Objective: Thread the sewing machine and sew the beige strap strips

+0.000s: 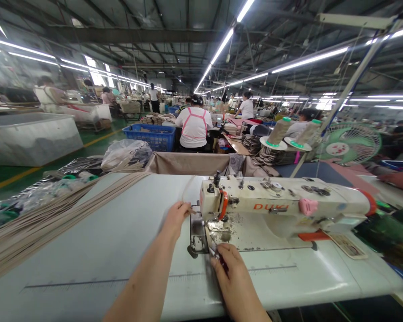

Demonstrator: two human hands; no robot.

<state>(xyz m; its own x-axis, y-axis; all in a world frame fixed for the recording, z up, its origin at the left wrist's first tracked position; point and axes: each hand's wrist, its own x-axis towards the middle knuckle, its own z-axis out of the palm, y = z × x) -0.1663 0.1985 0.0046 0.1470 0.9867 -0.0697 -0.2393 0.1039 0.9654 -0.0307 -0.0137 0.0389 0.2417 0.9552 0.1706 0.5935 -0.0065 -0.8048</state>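
Note:
A cream sewing machine with orange lettering stands on a white work table. My left hand reaches to the machine's left end, its fingers pinched on a thin pale strip that loops up behind the needle area. My right hand lies on the table in front of the needle plate, closed round a small tool with a metal tip and red handle.
A long bundle of beige strips lies across the table's left side. Two thread cones stand behind the machine, and a green fan at right. Beyond are a blue crate, a grey tub and seated workers.

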